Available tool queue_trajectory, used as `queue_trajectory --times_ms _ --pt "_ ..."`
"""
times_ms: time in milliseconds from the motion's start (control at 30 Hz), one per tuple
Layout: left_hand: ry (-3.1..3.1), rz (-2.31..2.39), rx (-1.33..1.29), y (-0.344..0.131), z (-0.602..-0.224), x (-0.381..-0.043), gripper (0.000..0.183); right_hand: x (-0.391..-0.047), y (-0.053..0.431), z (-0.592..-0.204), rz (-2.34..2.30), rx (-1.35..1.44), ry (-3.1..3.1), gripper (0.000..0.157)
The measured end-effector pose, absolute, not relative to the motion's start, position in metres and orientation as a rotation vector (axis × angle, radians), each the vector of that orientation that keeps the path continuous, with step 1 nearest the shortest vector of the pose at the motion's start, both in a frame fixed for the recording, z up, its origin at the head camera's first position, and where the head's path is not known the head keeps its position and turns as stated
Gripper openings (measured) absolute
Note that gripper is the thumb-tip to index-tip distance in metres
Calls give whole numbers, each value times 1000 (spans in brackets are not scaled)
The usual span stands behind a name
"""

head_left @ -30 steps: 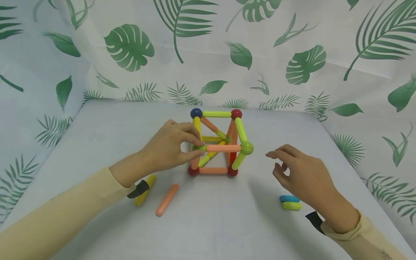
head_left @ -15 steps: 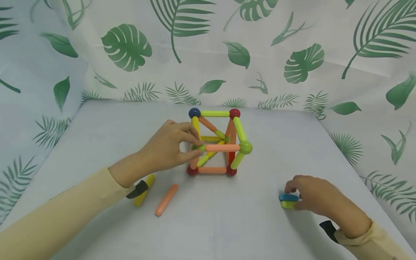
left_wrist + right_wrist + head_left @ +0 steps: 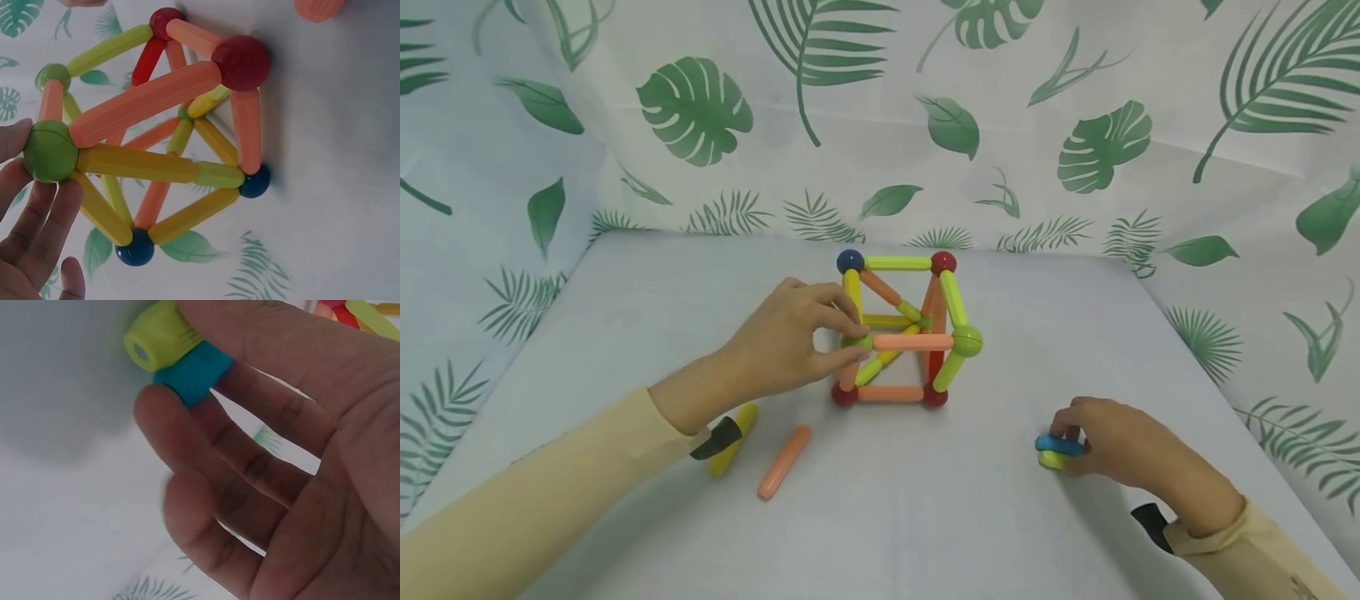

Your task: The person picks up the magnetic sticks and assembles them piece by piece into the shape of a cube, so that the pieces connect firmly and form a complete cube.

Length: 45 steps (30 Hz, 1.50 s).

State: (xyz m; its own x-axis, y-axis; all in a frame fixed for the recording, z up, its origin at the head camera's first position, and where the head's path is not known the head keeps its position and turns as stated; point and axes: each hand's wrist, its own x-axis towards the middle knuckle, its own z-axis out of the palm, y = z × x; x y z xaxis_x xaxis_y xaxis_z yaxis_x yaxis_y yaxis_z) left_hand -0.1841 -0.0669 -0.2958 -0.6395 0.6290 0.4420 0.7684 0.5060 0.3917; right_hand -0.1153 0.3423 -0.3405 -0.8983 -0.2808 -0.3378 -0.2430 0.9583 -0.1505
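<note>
In the head view, a cube-like frame of magnetic sticks and balls (image 3: 913, 342) stands mid-table, with diagonal sticks inside. My left hand (image 3: 778, 337) pinches its near upper-left green ball; the left wrist view shows fingers around this green ball (image 3: 51, 151), where salmon and yellow sticks meet. Off to the right, my right hand (image 3: 1138, 446) pinches two short magnetic sticks side by side, a blue stick (image 3: 1058, 446) and a yellow-green stick (image 3: 1051, 460). The right wrist view shows the thumb against the yellow-green stick (image 3: 164, 334) and fingers against the blue stick (image 3: 197, 372).
Left of centre on the pale tabletop (image 3: 895, 517) lie a salmon stick (image 3: 784, 462) and a yellow stick (image 3: 747, 419), the latter partly covered by the black strap (image 3: 717, 438) on the left wrist. Behind hangs a leaf-patterned cloth (image 3: 865, 108).
My right hand has come down from beside the frame to the blue and yellow-green sticks, gripped them and shifted them slightly left. The left hand stays on the green ball.
</note>
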Motion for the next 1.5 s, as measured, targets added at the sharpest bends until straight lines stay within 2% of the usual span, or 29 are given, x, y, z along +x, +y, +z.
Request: queue_trajectory --times_ms 233,400,600,967,1033,1267,1500 --pt "-2514 -836 -1181 -66 -296 -184 21 -117 332 -339 -66 -384 2821 33" --pt "-2508 -831 -1182 -67 -298 -185 21 -114 315 -333 -119 -467 2875 25" --pt "-2519 -821 -1178 -67 -297 -184 21 -106 270 -328 -241 -778 2986 20" --pt "-2496 -793 -1199 -68 -296 -185 21 -123 202 -338 -56 -1366 3273 40" --pt "-2490 -796 -1208 -67 -295 -185 21 -127 197 -341 -25 -1428 3304 37" --pt "-2485 -782 -1205 -70 -297 -187 22 -137 188 -349 170 -1401 3297 21" --pt "-2440 -763 -1231 -73 -299 -189 20 -142 186 -355 276 -1338 3291 20"
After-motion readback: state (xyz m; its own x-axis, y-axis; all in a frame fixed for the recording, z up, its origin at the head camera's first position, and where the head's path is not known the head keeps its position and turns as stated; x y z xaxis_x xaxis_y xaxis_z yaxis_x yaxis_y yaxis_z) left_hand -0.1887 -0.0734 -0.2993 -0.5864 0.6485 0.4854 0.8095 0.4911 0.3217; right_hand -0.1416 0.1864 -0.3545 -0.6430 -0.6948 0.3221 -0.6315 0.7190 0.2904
